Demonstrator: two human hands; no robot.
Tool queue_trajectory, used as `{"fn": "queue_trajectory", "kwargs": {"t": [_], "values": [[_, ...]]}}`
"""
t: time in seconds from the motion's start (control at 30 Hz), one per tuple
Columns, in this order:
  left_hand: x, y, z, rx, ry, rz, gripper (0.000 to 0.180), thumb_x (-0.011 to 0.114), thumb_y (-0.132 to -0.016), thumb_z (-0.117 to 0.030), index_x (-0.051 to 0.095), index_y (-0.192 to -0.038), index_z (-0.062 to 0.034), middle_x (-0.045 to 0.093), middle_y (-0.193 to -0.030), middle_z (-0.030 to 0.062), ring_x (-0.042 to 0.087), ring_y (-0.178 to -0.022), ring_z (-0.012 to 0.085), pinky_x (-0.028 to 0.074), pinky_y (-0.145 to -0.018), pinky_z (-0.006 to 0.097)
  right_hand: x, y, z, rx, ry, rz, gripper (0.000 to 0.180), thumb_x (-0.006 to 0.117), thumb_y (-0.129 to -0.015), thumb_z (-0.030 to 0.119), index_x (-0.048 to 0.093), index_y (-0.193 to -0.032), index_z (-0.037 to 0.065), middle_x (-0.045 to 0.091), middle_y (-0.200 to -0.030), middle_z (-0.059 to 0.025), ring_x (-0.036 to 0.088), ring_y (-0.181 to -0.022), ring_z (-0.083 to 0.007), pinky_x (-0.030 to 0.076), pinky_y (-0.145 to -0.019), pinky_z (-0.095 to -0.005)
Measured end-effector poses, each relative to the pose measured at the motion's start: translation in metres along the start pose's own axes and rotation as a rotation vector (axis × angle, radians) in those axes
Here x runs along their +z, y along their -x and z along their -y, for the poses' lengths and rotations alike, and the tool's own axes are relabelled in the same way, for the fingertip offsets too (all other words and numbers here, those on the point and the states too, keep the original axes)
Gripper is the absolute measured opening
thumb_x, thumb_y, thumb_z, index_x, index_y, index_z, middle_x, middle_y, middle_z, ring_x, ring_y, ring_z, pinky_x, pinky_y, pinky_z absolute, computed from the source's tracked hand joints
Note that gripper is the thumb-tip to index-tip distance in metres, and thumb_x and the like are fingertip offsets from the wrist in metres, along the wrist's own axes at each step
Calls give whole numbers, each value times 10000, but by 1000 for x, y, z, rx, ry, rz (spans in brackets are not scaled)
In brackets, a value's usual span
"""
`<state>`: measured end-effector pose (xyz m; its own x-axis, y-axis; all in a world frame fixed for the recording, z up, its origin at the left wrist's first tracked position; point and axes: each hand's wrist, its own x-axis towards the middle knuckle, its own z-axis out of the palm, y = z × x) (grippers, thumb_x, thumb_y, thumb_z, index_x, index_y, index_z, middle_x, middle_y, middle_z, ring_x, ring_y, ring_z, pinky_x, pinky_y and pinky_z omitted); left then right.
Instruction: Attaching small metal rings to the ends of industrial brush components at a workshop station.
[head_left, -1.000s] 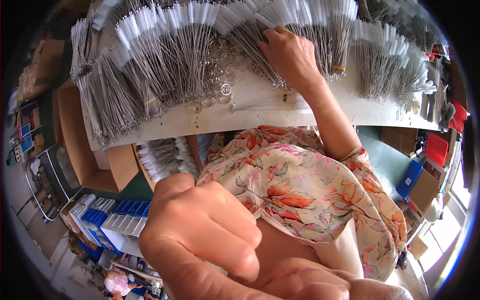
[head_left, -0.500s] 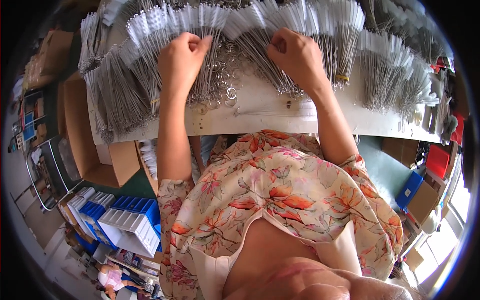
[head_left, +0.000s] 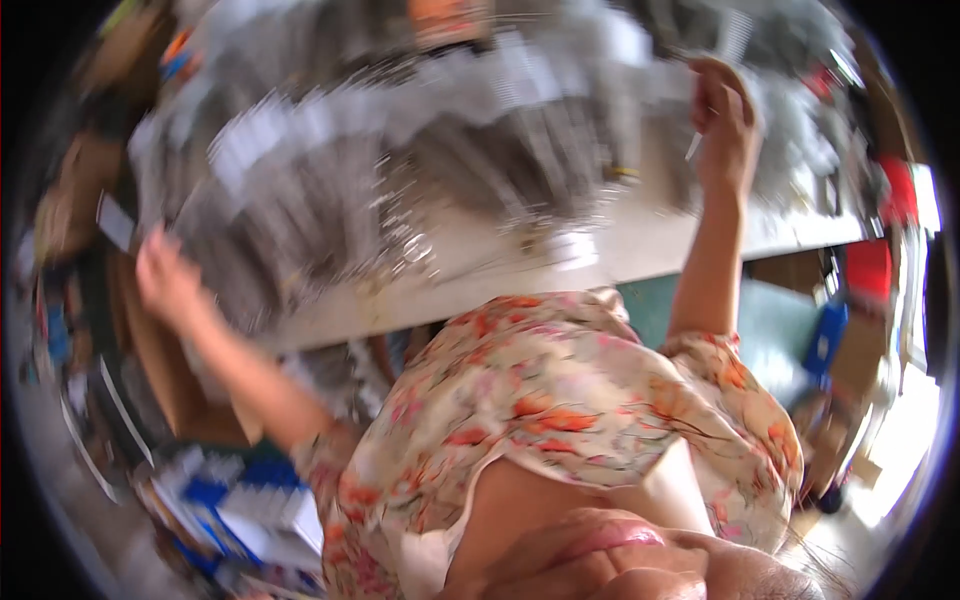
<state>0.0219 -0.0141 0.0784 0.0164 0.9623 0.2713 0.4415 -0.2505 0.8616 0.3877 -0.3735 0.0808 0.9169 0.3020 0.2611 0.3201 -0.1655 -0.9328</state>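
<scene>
Gripping thin brush (head_left: pixel 736 36), right hand (head_left: pixel 728 130) curled, left hand (head_left: pixel 170 280) blurred

metal-stemmed brushes (head_left: pixel 345 165), shiny metal rings (head_left: pixel 415 248), a smooth tabletop (head_left: pixel 645 235), a cloth blouse (head_left: pixel 570 400), a matt cardboard box (head_left: pixel 165 375)

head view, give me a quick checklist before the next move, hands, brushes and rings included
1. Both hands in view: ok, left hand and right hand both show.
2. Left hand empty: cannot tell, motion blur.
3. Right hand empty: cannot tell, a thin pale streak shows beside it.
4. White-bristled grey wire brushes on the white table: ok.
5. Round shiny metal rings on the table: ok.
6. Brushes sharp enough to count: not ok, blurred.
</scene>
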Motion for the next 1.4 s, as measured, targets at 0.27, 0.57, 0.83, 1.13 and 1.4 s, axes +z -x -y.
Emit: {"fn": "queue_trajectory", "kwargs": {"t": [0.27,0.57,0.83,1.13,1.4], "values": [[-42,-45,132,383,-686,429,228,588,-834,-209,597,-874,15,639,-794,144,593,-714,278,448,-681,350,-91,-8,-75,11,779,-161,198,575,-776,292,683,-866,152,626,-828,-60,604,-744,-239,469,-706,-336],[-46,-48,121,261,-677,456,177,585,-810,-150,638,-855,13,654,-806,152,609,-713,262,459,-691,349,-78,-20,-73,112,1044,-14,191,590,-751,283,687,-862,161,646,-894,-81,618,-828,-282,480,-727,-387],[-43,-48,105,234,-695,412,114,618,-783,-97,609,-840,1,643,-788,122,608,-729,199,467,-690,316,-116,-51,-82,-59,381,-358,195,628,-745,227,685,-865,84,567,-626,13,498,-559,-83,428,-528,-223],[-39,-44,111,324,-753,475,130,585,-808,-123,587,-859,-4,625,-790,137,587,-723,285,450,-674,360,-285,-67,-143,174,683,-815,280,477,-737,288,711,-856,191,666,-857,-92,606,-879,-236,444,-800,-336],[-49,-51,113,414,-813,463,148,572,-790,-150,630,-833,-21,632,-772,144,601,-683,280,464,-642,348,-317,-79,-225,419,550,-477,367,726,-676,391,707,-906,105,664,-784,-17,557,-684,-105,438,-668,-273]]}}
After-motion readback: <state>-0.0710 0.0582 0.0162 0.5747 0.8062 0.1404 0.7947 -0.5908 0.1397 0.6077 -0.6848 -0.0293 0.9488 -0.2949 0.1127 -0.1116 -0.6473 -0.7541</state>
